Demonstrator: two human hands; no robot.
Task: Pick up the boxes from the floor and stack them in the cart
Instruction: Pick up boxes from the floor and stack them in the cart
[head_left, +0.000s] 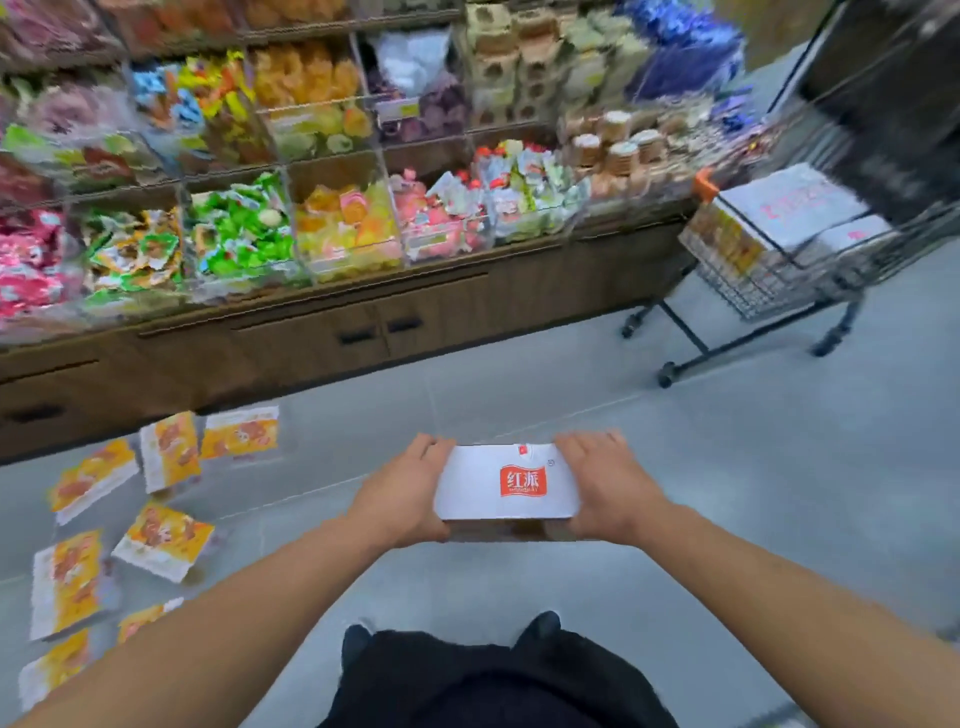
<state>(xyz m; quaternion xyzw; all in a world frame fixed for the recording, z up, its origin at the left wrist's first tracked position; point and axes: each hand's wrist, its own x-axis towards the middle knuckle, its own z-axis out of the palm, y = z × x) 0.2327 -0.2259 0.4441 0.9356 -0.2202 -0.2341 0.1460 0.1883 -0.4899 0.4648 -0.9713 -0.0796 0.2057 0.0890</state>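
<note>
A white box with a red logo (506, 483) is held in front of me above the floor. My left hand (400, 496) grips its left end and my right hand (608, 488) grips its right end. Several orange-and-white boxes (166, 538) lie scattered on the grey floor at the left, near the shelf base. The wire shopping cart (753, 280) stands at the right, beyond the held box, with white boxes (789, 202) stacked in its basket.
A long wooden display counter (363, 322) with clear bins of wrapped sweets runs across the back. Open grey floor (727, 467) lies between me and the cart. My dark shoes (540, 623) show at the bottom.
</note>
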